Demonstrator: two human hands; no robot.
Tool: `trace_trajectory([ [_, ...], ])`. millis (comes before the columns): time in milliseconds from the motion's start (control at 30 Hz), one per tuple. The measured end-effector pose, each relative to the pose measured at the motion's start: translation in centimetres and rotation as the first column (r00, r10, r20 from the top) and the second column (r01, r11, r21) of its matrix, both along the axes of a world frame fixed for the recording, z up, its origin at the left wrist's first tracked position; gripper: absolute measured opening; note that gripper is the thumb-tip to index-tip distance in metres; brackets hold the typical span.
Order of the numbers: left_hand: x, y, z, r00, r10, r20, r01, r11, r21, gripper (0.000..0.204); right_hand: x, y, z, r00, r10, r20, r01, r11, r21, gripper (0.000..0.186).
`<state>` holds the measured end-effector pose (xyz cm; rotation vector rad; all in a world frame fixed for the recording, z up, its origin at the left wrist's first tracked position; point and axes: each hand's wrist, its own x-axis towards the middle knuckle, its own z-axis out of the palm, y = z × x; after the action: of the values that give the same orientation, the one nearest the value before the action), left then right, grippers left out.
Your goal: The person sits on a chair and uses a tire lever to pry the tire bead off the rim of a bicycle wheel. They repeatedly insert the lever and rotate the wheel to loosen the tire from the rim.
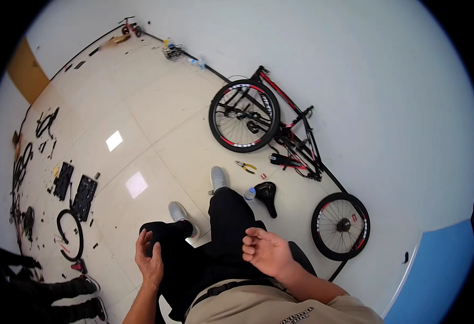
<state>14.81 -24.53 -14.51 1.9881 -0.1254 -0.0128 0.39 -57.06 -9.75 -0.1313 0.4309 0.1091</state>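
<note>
I look down at my own legs in black trousers and grey shoes on a cream tiled floor (156, 113). My left hand (149, 256) hovers over my left thigh, palm turned inward, fingers apart and empty. My right hand (266, 249) hangs above my right knee with fingers loosely curled and nothing in it. Ahead of my feet lie a black bicycle saddle (267, 195), a small water bottle (250, 193) and yellow-handled pliers (246, 166). A red and black bicycle frame (291, 127) with one wheel (244, 115) leans by the white wall.
A loose bicycle wheel (340, 226) stands against the wall at right. Black tool trays (77, 191), a tyre (69, 233) and small parts are scattered at left. Another person's legs and shoes (69, 299) show at lower left. A wire basket (173, 52) sits far back.
</note>
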Motion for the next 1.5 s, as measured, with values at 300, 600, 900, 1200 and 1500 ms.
trace_trajectory([
  [300, 6.9, -0.6, -6.5, 0.927, 0.199, -0.319, -0.331, 0.833, -0.443, 0.042, -5.7, -7.9, 1.5, 0.905, -0.406, -0.128, 0.318, 0.845, -0.431, 0.026],
  [600, 6.9, -0.8, -5.4, 0.935, 0.173, -0.311, -0.311, 0.823, -0.476, 0.043, -3.7, -12.4, -1.7, 0.825, -0.462, -0.327, -0.001, 0.577, -0.817, 0.023],
  [900, 6.9, -0.5, -5.6, 0.948, 0.143, -0.285, -0.25, 0.887, -0.388, 0.037, 6.5, -16.3, -13.7, 0.798, -0.156, -0.582, -0.545, 0.223, -0.808, 0.026],
  [1200, 10.0, -1.7, -5.5, 0.982, -0.155, 0.111, 0.09, 0.891, 0.445, 0.042, 14.0, -15.3, -30.6, 0.59, -0.187, -0.785, -0.772, -0.415, -0.481, 0.046],
  [1500, 13.2, -5.3, -4.2, 0.957, -0.287, -0.032, 0.258, 0.802, 0.538, 0.041, 15.4, -13.6, -38.4, 0.532, -0.23, -0.815, -0.794, -0.471, -0.386, 0.044],
])
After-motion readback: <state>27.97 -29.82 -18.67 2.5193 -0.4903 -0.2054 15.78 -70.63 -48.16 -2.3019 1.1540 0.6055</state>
